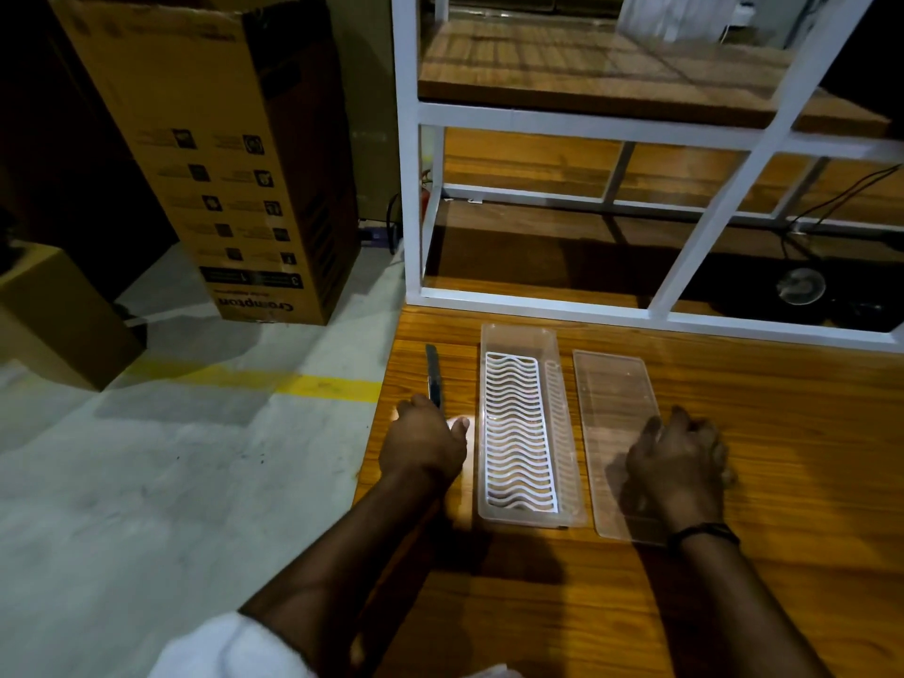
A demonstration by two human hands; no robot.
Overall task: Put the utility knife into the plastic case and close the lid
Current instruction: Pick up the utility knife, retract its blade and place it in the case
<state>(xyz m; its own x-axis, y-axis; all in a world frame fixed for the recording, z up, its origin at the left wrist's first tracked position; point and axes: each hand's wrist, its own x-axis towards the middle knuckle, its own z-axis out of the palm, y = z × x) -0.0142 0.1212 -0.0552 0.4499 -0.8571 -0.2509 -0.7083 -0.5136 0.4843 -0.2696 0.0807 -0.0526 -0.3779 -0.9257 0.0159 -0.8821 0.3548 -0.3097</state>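
1. The left hand (424, 442) has its fingers (408, 408) curled at the near end of the utility knife (433, 376); whether they clamp it I cannot tell.
2. The right hand (677, 464) lies on the clear lid (614, 398), fingers loosely bent, probably steadying it.
3. The knife lies at 9 o'clock of the open plastic case (521, 335), near the surface's (782, 433) left edge.
4. The white wavy insert (516, 433) fills the case; room stays open toward 12 o'clock.
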